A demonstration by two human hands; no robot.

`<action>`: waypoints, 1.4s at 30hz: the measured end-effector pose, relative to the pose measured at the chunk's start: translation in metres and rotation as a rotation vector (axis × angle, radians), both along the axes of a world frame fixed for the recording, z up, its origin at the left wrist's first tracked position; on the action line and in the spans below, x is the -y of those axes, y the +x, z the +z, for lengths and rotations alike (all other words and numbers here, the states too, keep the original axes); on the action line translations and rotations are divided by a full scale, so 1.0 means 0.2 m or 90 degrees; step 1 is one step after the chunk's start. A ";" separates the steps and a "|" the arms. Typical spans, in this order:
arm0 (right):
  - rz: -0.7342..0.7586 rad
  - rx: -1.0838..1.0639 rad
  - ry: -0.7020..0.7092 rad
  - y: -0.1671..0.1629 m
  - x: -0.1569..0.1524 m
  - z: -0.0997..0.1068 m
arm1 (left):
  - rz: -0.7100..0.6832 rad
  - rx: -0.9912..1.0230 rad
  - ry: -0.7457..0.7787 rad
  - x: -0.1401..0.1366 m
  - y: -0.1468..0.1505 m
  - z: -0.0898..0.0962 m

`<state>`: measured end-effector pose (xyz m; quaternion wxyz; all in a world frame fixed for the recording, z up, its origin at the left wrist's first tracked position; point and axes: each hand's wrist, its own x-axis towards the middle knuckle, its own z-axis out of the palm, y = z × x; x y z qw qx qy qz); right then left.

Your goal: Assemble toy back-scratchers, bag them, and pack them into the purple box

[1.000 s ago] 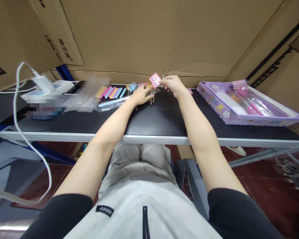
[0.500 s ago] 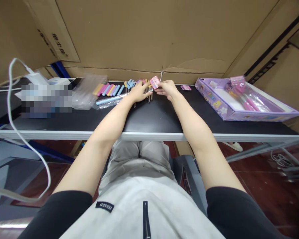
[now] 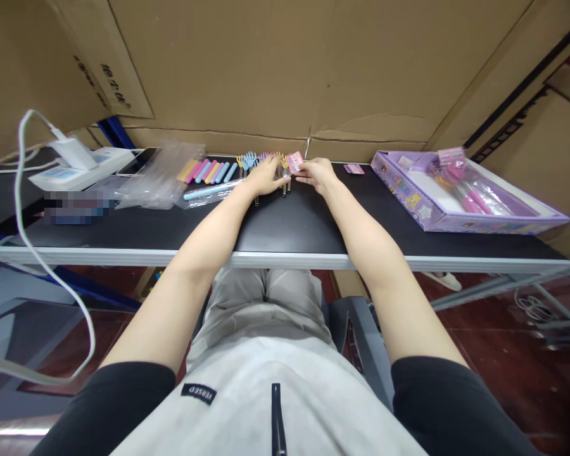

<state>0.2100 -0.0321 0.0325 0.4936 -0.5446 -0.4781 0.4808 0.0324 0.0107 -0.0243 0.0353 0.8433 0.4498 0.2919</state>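
My right hand (image 3: 319,175) pinches a small pink printed card (image 3: 295,162) between thumb and fingers, tilted above the table. Just left of it, my left hand (image 3: 265,177) is bent over the end of a clear plastic bag (image 3: 204,197), its thumb towards the card; the fingertips are partly hidden. Inside the bag lies a back scratcher with a light blue handle (image 3: 213,190). Beyond and beneath my left hand are several claw-headed back scratchers (image 3: 249,159) with metal shafts, in yellow, blue and pink. Their row of coloured handles (image 3: 212,171) continues to the left.
A pile of clear bags (image 3: 159,177) lies left, beside a white power strip (image 3: 102,166) with a charger and cable. More pink cards (image 3: 354,169) lie to the right. A purple display box (image 3: 427,218) holds packed pink scratchers. Cardboard (image 3: 275,69) walls the back.
My right hand has shifted slightly left and down with the card, which now stands more upright. My left hand has stayed nearly in place.
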 end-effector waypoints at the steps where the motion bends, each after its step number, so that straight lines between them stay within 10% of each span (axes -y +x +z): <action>1: 0.003 0.006 -0.001 0.00 0.00 0.00 | -0.001 0.004 -0.002 0.00 0.00 0.00; 42: 0.075 0.127 0.017 0.01 0.01 -0.01 | -0.002 -0.040 -0.013 0.06 0.03 0.05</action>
